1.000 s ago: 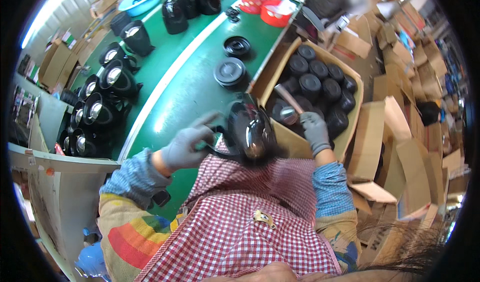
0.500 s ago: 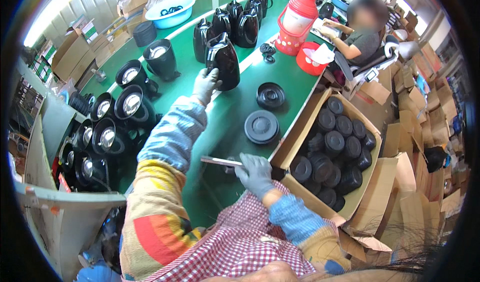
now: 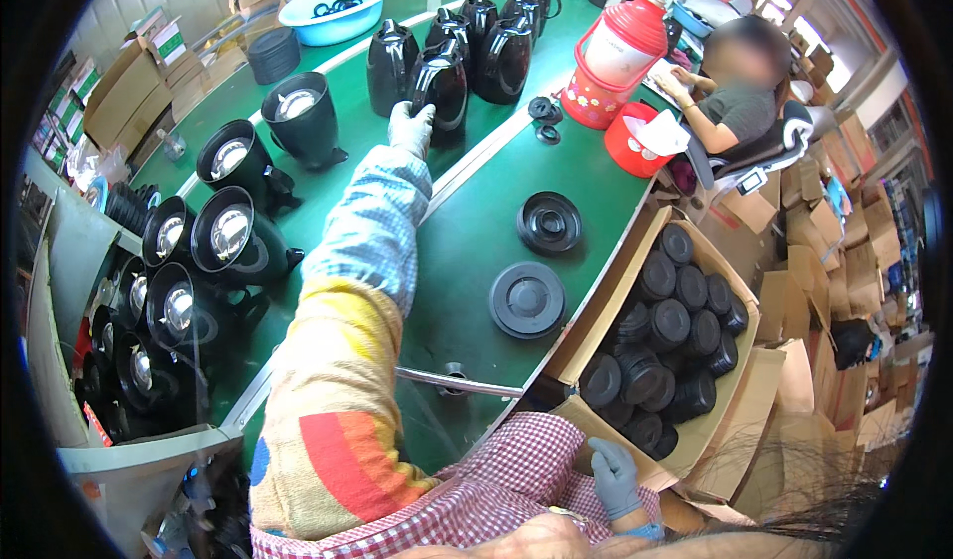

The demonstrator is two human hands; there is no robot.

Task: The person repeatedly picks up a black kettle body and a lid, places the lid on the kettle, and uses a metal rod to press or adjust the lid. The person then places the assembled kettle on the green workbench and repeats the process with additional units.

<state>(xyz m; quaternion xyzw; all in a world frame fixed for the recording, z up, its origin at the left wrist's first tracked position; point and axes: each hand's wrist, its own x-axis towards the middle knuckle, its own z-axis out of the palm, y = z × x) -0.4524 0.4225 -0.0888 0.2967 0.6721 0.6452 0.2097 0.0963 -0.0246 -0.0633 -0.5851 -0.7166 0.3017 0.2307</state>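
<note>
My left hand (image 3: 410, 129), in a grey glove, reaches far forward across the green belt. Its fingers are closed at the lower handle side of a glossy black thermos jug (image 3: 441, 90), which stands upright beside other black jugs (image 3: 504, 63). My right hand (image 3: 615, 477), gloved too, hangs close to my checked apron by the carton, fingers loosely apart and holding nothing. Two round black lids, one turned up (image 3: 549, 223) and one flat (image 3: 527, 300), lie on the belt between my arm and the carton.
At right, an open carton (image 3: 584, 306) holds many black lids. Open black jug bodies (image 3: 231, 233) with silvery insides crowd the left. A red-and-white water jug (image 3: 615, 58), red bucket (image 3: 635, 152) and blue basin (image 3: 336, 15) stand further off. A seated person (image 3: 740, 92) works at far right.
My left hand has moved the jug away from me, up to the other jugs. My right hand has drawn back from the metal bar at the belt toward my body.
</note>
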